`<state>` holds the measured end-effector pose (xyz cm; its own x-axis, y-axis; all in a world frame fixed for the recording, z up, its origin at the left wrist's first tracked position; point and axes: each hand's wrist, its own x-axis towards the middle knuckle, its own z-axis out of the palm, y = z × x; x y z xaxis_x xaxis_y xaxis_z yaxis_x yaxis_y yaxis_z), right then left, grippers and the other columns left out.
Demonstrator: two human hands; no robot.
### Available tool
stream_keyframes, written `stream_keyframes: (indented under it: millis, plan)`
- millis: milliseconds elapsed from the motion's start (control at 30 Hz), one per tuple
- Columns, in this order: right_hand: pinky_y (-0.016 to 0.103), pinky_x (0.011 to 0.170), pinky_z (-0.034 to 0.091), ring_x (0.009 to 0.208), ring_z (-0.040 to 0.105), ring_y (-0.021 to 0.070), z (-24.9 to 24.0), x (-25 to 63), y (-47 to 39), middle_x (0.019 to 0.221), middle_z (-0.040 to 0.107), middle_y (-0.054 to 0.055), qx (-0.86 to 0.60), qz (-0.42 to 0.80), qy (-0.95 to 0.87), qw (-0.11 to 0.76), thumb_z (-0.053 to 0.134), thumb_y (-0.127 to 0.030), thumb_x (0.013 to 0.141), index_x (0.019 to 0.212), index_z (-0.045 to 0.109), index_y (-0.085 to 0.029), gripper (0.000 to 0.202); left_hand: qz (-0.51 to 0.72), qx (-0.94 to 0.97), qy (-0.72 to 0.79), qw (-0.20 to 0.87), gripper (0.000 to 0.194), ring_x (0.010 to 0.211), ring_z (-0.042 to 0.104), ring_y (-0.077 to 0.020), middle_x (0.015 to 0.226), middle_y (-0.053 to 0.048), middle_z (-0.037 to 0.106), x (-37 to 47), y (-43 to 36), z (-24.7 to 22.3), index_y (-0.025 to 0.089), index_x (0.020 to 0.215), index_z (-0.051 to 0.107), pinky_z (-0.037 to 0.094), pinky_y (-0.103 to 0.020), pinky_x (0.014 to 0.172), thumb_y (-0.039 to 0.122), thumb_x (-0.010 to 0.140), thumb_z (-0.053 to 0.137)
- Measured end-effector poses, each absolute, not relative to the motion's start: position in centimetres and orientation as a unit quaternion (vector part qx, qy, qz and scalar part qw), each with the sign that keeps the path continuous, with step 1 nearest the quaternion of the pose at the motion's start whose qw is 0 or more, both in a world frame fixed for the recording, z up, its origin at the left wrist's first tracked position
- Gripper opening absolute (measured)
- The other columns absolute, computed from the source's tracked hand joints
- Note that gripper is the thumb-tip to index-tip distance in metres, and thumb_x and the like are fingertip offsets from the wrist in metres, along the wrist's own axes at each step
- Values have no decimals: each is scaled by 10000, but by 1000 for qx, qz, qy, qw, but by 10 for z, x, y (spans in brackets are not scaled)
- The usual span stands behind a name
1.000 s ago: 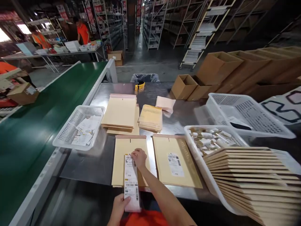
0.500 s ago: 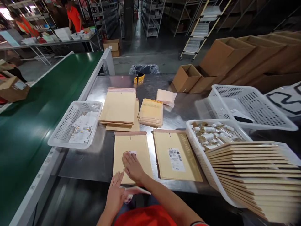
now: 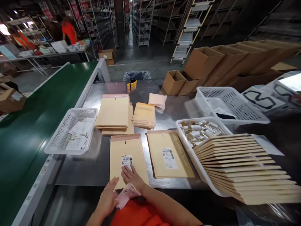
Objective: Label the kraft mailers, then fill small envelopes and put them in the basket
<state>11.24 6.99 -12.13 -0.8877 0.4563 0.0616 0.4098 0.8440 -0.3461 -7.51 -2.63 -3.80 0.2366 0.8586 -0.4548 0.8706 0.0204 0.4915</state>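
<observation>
A tan padded mailer (image 3: 117, 147) lies at the table's near edge, with a white printed shipping label (image 3: 127, 159) on its middle. My right hand (image 3: 133, 178) is flat, fingers stretched over the label's lower end. To its left, my left hand (image 3: 107, 196) holds a pinkish printed paper slip (image 3: 127, 195) by the thumb; its fingers reach toward the mailer's lower left edge. Beside this mailer, to the right, lies another padded mailer (image 3: 155, 157) bearing a shipping label (image 3: 169, 158).
Mailer stacks (image 3: 113, 113) and smaller yellow mailers (image 3: 144, 114) lie farther back. A white basket (image 3: 53, 138) holds labels; another basket (image 3: 202, 175) holds bottles under fanned mailers (image 3: 235, 163). A green conveyor (image 3: 47, 110) runs left. Cardboard boxes (image 3: 174, 83) stand back right.
My right hand has slid down the label toward me, uncovering its upper part. My left hand has shifted down and left, and the slip now shows its printed face. The view has turned rightward.
</observation>
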Motion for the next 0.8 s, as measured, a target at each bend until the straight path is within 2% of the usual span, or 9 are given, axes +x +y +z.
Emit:
stream_keyframes:
  millis: [100, 200, 267, 333, 433, 533, 600, 700, 800]
  plan:
    - [410, 1064, 462, 1230, 591, 243, -96, 117, 89, 1274, 665, 151, -209, 208, -951, 94, 499, -339, 972, 1236, 640, -135, 363, 77, 728, 618, 287, 181, 1352, 509, -252, 1498, -68, 507, -78, -46, -35, 239, 807, 782, 446, -326, 1095, 290, 841, 612]
    - [305, 972, 533, 1128, 658, 184, -53, 150, 111, 1208, 710, 91, -266, 224, -915, 204, 404, -294, 998, 1269, 632, -178, 372, 158, 742, 609, 231, 280, 1323, 541, -231, 1457, -50, 557, -75, -49, -40, 274, 873, 787, 473, -316, 1068, 346, 920, 520]
    - [319, 959, 551, 1144, 657, 187, -19, 193, 118, 1252, 689, 101, -349, 218, -853, 322, 317, -248, 1009, 1338, 592, -175, 435, 155, 733, 618, 238, 308, 1368, 490, -245, 1506, -49, 496, -67, -38, -44, 269, 878, 791, 447, -338, 1096, 368, 928, 503]
    - [406, 1021, 523, 1251, 590, 215, 9, 242, 117, 1339, 631, 103, -436, 188, -801, 366, 308, -252, 1008, 1398, 544, -213, 458, 104, 712, 632, 288, 281, 1393, 453, -269, 1524, -66, 463, -57, -21, -47, 262, 929, 798, 425, -354, 1115, 383, 898, 546]
    - [470, 1041, 504, 1282, 563, 223, 17, 307, 111, 1324, 642, 72, -428, 151, -827, 333, 343, -242, 993, 1331, 606, -290, 430, 35, 688, 634, 351, 267, 1424, 395, -311, 1505, -83, 476, -49, -2, -52, 245, 946, 807, 368, -390, 1157, 392, 822, 622]
    - [463, 1017, 510, 1257, 581, 215, -20, 344, 105, 1277, 676, 54, -419, 134, -862, 252, 396, -162, 963, 1240, 665, -327, 420, 33, 672, 641, 369, 293, 1435, 381, -301, 1509, -35, 471, -52, 3, -57, 269, 1004, 798, 336, -400, 1178, 375, 784, 634]
    - [449, 971, 529, 1209, 614, 223, -56, 356, 101, 1247, 694, 59, -435, 123, -872, 187, 443, -105, 917, 1170, 699, -323, 421, 49, 652, 655, 379, 332, 1431, 391, -290, 1510, -11, 471, -54, 2, -57, 281, 1054, 784, 347, -401, 1170, 359, 777, 619]
    - [443, 957, 524, 1197, 616, 245, -94, 361, 95, 1263, 683, 72, -469, 104, -869, 120, 509, -65, 855, 1111, 718, -311, 412, 99, 616, 670, 402, 396, 1433, 385, -312, 1510, -33, 475, -48, 3, -44, 258, 1106, 770, 346, -432, 1167, 406, 781, 600]
    - [493, 1001, 487, 1230, 578, 303, -93, 345, 93, 1269, 663, 121, -500, 110, -848, 135, 587, -134, 840, 1057, 730, -256, 287, 173, 595, 647, 443, 399, 1414, 415, -325, 1469, -49, 538, -28, 9, -16, 265, 1104, 772, 325, -457, 1176, 453, 799, 598]
